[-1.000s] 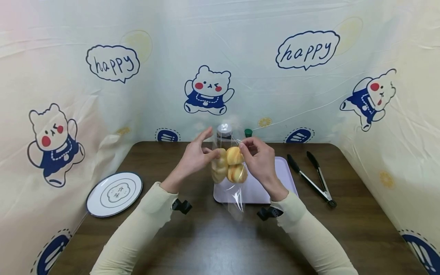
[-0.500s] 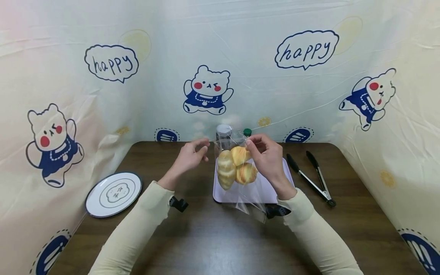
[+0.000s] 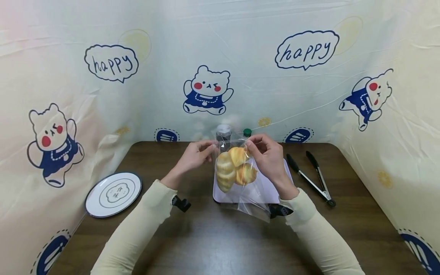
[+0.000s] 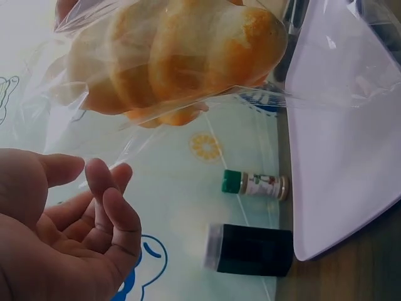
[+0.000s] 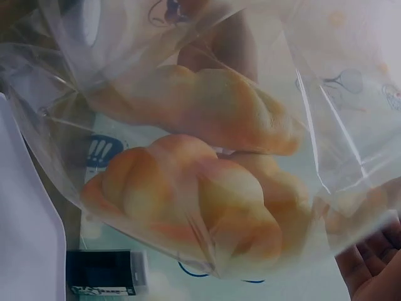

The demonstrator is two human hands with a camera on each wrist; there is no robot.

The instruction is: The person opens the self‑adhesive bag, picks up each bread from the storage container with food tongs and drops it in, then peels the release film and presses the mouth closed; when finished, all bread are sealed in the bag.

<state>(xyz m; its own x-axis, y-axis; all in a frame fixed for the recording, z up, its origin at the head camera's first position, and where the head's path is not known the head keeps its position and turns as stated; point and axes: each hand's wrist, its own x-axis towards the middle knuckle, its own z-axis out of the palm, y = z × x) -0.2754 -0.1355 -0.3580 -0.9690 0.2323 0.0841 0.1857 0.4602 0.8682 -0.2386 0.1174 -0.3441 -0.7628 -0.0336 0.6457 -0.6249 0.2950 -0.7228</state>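
Clear plastic bag (image 3: 248,194) of bread rolls (image 3: 225,172) held up between both hands above a lilac tray (image 3: 270,192), left hand (image 3: 197,155) pinching its far left edge, right hand (image 3: 268,156) its far right, tongs (image 3: 311,183) to the right, plate (image 3: 97,193) bearing small characters at left, "happy" twice across the far curtain (image 3: 247,34).

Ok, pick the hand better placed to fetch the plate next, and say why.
Left, I'd judge: the left hand is nearer the plate, while the right hand pinches the upper part of the clear bag of bread. The left is also at the bag's edge; whether it grips there is unclear.
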